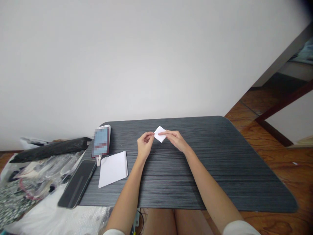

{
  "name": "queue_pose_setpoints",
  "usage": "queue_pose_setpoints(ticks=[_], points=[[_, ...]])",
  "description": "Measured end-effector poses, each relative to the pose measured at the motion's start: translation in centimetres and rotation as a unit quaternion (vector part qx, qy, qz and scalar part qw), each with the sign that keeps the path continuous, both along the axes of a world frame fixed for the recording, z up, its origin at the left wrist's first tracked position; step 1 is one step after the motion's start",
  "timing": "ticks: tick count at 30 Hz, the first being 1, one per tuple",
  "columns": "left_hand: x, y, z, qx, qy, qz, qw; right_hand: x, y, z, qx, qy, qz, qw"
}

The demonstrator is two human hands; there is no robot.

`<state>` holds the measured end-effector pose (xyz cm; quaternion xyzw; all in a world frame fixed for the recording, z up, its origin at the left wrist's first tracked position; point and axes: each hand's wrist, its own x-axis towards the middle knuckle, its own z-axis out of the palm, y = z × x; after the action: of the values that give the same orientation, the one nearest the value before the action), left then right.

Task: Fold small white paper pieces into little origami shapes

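Note:
A small folded white paper (160, 133) is held just above the dark striped table (220, 156), near its far middle. My left hand (144, 146) pinches the paper's left corner with thumb and fingertips. My right hand (174, 138) lies over the paper's right side, fingers pressed along its edge. Both hands meet at the paper.
A stack of white paper sheets (113, 168) lies left of my arms. A dark phone (77, 183) overhangs the table's left edge, with a blurred card-like object (101, 141) behind it. Bags and clutter (36, 166) sit on the floor at left. Wooden floor (281, 140) is on the right.

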<state>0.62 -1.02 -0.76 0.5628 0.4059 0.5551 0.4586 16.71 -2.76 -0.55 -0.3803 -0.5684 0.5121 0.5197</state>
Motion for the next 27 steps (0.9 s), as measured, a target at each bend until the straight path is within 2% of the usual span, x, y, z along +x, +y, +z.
queue_pose_setpoints(ticks=[6,14,20,25,27], points=[[0.11,-0.32,0.29,0.003,0.015,-0.017,1.000,-0.26,0.30,-0.13,-0.051,0.028,-0.039,0.998],[0.16,-0.38,0.45,0.001,0.004,-0.060,0.998,-0.34,0.28,0.00,-0.041,0.063,-0.045,0.996],[-0.03,-0.35,0.47,0.007,0.010,-0.054,0.998,-0.49,-0.06,0.44,-0.044,0.063,-0.006,0.997],[-0.01,-0.33,0.43,0.005,0.016,-0.043,0.999,-0.49,0.03,0.38,-0.067,0.058,-0.027,0.996],[0.10,-0.33,0.39,-0.014,0.013,-0.038,0.999,-0.57,0.27,0.08,-0.078,0.046,-0.055,0.994]])
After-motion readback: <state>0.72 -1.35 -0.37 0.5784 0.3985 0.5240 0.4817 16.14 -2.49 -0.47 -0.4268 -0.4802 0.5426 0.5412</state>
